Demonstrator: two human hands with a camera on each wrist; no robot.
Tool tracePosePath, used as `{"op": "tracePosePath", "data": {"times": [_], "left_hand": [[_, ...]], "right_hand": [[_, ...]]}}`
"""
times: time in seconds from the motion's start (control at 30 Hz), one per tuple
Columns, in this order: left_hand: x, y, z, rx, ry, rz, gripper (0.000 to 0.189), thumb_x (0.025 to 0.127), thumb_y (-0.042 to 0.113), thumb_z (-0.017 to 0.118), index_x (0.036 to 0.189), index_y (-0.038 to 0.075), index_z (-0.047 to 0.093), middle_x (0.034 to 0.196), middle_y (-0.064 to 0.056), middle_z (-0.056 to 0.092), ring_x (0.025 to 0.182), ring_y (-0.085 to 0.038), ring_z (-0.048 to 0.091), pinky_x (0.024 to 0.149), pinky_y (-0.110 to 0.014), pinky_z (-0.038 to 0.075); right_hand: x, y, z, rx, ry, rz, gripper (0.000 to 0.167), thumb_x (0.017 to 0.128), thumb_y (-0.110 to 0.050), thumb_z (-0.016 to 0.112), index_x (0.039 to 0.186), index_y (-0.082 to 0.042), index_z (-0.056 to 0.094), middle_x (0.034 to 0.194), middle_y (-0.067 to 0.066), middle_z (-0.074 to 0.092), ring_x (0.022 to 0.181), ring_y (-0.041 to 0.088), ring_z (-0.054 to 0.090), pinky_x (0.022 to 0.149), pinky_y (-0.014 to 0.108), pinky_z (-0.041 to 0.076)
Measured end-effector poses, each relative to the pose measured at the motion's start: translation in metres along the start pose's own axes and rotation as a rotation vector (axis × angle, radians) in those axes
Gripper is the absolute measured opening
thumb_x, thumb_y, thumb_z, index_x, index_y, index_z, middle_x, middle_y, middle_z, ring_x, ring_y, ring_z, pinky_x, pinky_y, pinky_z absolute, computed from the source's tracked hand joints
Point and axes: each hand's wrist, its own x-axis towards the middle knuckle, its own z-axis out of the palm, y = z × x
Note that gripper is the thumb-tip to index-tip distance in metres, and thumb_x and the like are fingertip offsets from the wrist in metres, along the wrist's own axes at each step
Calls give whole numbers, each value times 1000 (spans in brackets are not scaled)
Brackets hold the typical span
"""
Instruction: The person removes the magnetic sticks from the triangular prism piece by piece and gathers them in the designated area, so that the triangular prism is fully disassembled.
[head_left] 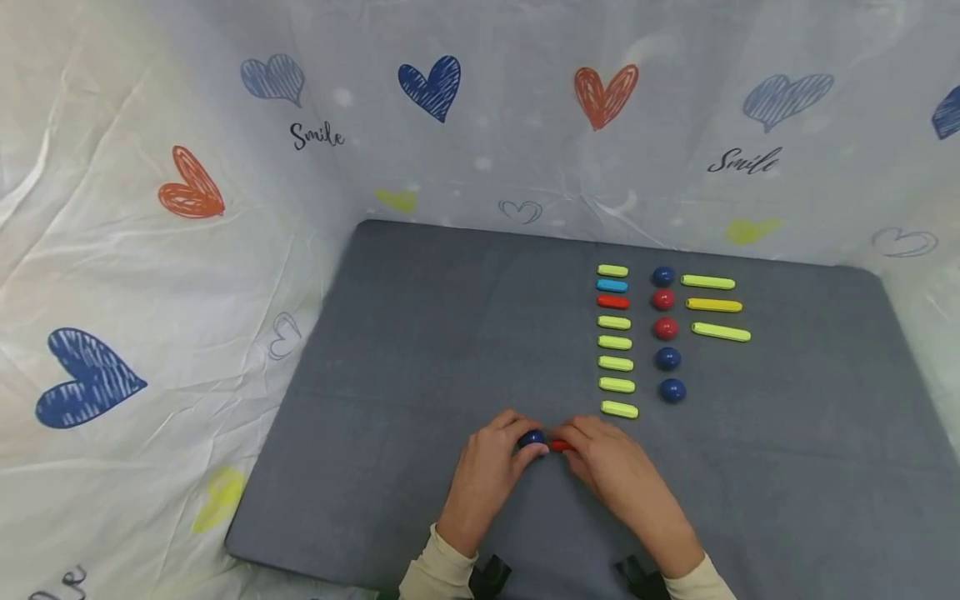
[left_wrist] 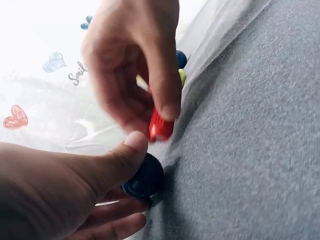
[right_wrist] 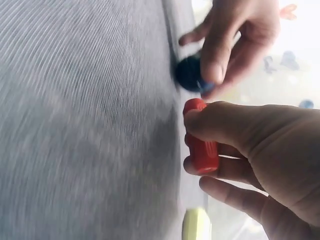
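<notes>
My left hand (head_left: 487, 467) pinches a dark blue ball (head_left: 532, 437) between thumb and fingers, low over the grey cloth. In the left wrist view the blue ball (left_wrist: 145, 177) sits under the thumb. Just to its right, my right hand (head_left: 611, 471) grips a short red ribbed stick (head_left: 560, 446); the right wrist view shows the red stick (right_wrist: 202, 140) between thumb and fingertips, one end pointing at the ball. Ahead of the right hand runs a column of short sticks, mostly light yellow-green (head_left: 619, 409), with one blue (head_left: 612, 285) and one red (head_left: 613, 302).
Right of the short sticks stands a column of balls, blue (head_left: 672, 390) and red (head_left: 665, 328). Beside the upper balls lie three longer yellowish sticks (head_left: 721, 332). A white curtain (head_left: 510, 125) printed with hearts hangs behind the grey table (head_left: 405, 333) and along its left side.
</notes>
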Motion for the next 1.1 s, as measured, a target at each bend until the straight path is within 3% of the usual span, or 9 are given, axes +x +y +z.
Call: {"op": "tracePosePath", "data": {"times": [0.23,0.47,0.7,1.1], "left_hand": [[2,0,-1,19,-9,-2,28,91,36,82,115,21,81,106,7,69,88,-10,71,75,-29,59],[1,0,-1,25,-20,-9,29,92,37,81,116,21,81,106,6,69,85,-11,71,72,-28,58],[2,0,0,16,-16,-8,29,92,37,80,117,21,81,107,6,69,87,-11,71,74,-29,59],[1,-1,1,12,-12,3,30,91,37,81,117,21,81,107,7,69,86,-9,70,73,-28,59]], "right_hand": [[-14,17,-11,-7,70,71,31,85,-11,91,112,-15,76,104,-4,69,92,17,67,82,40,58],[-29,33,-14,-13,64,161,33,87,-11,90,116,-15,76,106,-2,71,94,19,69,84,45,58],[-34,39,-15,-18,96,166,33,85,-10,90,115,-15,77,108,-1,73,96,22,70,84,49,57],[-35,39,-13,-40,66,182,36,84,-12,92,116,-15,77,110,0,73,100,24,69,86,49,56]]}}
